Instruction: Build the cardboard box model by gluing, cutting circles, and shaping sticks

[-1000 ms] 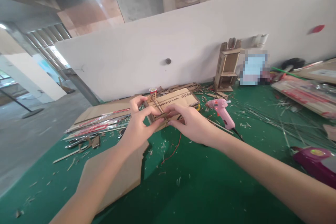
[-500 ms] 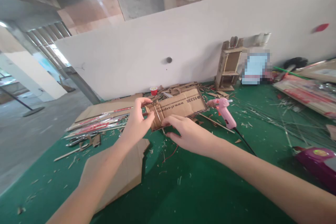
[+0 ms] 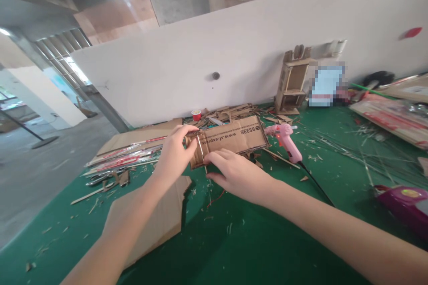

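A long cardboard box (image 3: 239, 136) with black print is held up off the green table, its printed face toward me. My left hand (image 3: 177, 149) is closed on its left end, thumb in front and fingers behind the top edge. My right hand (image 3: 230, 169) is bent at the lower edge, fingertips against the cardboard by a thin wooden stick (image 3: 200, 146) that crosses the left part of the box. The stick's lower end pokes out beside my right thumb. A red wire (image 3: 216, 198) lies below the box.
A pink glue gun (image 3: 288, 142) stands right of the box, its black cord trailing. A cardboard sheet (image 3: 150, 227) lies under my left arm. Behind are cardboard scraps (image 3: 237, 111), a red cup (image 3: 196, 116) and a cardboard tower (image 3: 292, 82). A purple tool (image 3: 404, 207) lies at right.
The box has turned so its printed face shows more fully and its right end has swung right. My right hand has shifted from the stick's middle to the lower edge.
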The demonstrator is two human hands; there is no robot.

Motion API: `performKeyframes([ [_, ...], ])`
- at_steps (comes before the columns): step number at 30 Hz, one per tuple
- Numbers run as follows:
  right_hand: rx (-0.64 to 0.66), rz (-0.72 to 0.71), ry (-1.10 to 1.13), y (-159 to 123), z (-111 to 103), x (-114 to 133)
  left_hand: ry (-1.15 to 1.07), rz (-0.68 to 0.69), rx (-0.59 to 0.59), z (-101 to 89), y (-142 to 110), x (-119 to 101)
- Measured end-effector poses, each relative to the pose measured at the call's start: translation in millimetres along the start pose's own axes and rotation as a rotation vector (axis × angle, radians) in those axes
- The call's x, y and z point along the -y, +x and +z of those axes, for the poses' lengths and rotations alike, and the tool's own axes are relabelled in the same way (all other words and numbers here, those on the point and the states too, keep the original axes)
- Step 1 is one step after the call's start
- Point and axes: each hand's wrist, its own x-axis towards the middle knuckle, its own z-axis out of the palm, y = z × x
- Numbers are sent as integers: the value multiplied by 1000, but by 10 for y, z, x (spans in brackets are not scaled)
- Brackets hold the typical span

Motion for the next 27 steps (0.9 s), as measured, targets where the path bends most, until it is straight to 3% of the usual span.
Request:
performKeyframes([
  [9,2,16,-41,-22,1,7,-10,-26,-9,29,-13,-1],
  [15,-1,29,-138,-36,38,5,-25,-41,-89,67,-51,-31],
  [27,-27,-97,-371,-26,121,-26,11,-4,-103,101,-58,-29],
])
